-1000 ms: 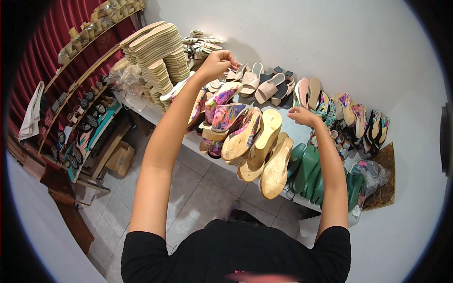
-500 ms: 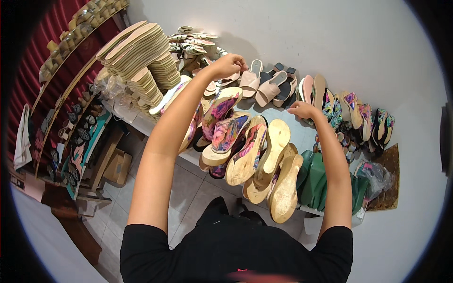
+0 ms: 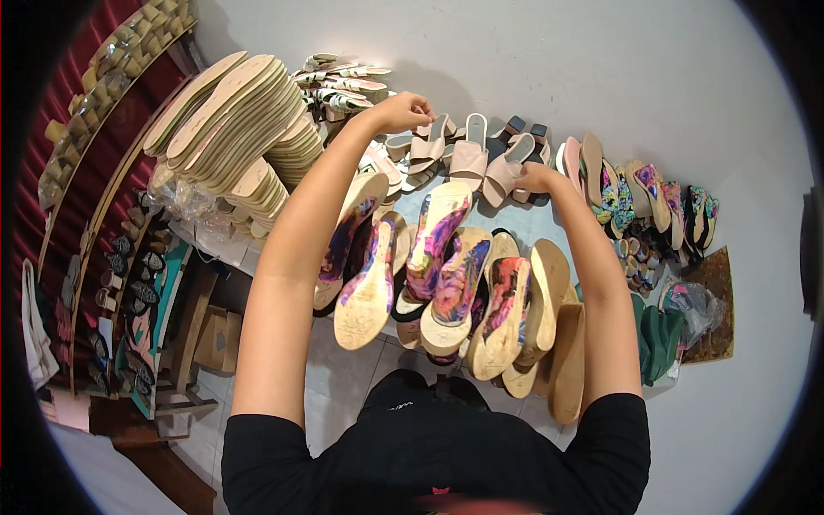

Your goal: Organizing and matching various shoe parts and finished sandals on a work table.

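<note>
Left hand [image 3: 403, 113]: fingers curled beside the beige slides [image 3: 468, 163]; I can't tell whether it grasps one.
Right hand [image 3: 536, 178]: fingertips against the slanted slide [image 3: 505, 177]; I can't make out a grip.
Beige slides: lined up near the far edge of the tabletop [image 3: 532, 225].
Row so far: mostly laid out, I judge; the slanted slide looks unsettled.
Floral wedge sandals [image 3: 459, 287]: bunched at the near edge, apart from both hands.

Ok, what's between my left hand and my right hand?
A few beige slide sandals, side by side on the table, lie between your left hand and right hand; the head view shows this.
</note>
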Available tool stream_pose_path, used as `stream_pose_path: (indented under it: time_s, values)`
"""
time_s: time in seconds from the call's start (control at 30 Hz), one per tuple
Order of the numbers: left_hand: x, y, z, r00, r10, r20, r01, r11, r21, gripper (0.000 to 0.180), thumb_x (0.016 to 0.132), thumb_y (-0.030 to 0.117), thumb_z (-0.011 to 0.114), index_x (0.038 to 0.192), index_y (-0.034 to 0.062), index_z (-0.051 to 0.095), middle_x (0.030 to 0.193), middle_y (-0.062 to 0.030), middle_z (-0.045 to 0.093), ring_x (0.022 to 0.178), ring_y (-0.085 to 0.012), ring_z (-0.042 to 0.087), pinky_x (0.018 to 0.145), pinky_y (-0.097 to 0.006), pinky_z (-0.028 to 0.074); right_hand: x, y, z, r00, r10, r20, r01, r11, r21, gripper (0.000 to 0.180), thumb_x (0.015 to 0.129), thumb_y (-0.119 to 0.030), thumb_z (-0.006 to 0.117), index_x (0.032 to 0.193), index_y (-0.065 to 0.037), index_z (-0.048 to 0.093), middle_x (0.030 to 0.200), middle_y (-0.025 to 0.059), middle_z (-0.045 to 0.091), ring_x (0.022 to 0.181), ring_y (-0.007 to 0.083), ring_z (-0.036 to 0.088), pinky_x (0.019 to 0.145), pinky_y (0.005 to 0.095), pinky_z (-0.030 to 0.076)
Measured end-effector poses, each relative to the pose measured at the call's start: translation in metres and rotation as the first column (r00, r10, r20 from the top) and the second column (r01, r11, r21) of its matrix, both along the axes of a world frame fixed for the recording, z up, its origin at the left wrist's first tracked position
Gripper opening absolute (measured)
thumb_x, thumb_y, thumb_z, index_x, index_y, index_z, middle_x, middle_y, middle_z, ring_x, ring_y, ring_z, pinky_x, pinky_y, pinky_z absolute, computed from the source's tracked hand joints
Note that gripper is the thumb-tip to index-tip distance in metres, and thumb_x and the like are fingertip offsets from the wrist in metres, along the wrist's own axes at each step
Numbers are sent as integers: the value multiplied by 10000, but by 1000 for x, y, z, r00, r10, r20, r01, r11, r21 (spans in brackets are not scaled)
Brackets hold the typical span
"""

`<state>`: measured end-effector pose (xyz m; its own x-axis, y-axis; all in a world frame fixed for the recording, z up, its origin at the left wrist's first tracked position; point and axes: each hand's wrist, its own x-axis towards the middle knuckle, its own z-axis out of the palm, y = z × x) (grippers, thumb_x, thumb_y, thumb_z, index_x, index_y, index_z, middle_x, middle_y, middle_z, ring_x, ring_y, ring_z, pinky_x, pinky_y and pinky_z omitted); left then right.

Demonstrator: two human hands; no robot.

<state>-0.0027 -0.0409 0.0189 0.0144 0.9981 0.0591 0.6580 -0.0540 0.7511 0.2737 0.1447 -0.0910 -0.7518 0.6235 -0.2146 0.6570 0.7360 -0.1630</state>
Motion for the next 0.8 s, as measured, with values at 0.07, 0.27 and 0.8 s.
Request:
stream_pose_path:
  time_s: [0.07,0.27,0.8]
  values:
    - [-10,7,-5,1000,2,-26,-4,998,-62,206,750,151,547,907,20,573,827,-64,585,708,-123,543,626,-259,452,-12,1,-3,998,-60,-17,60,997,38,461,688,-335,607,882,83,597,955,240,580,905,332,572,762,364,464]
    - [-37,22,-30,987,-39,-159,-8,957,-290,275,752,175,570,981,23,563,902,-93,606,759,-141,569,632,-267,469,-49,0,-8,996,-77,42,77,997,5,528,691,-336,627,1005,81,546,1029,269,540,964,339,542,820,369,445]
    - [-59,2,-5,835,376,-402,-395,918,38,235,783,83,453,985,16,552,927,-181,592,865,-295,571,756,-352,442,-261,-11,18,986,-162,31,155,839,-521,583,771,-409,515,1206,-30,436,1195,185,461,1061,301,485,884,475,385]
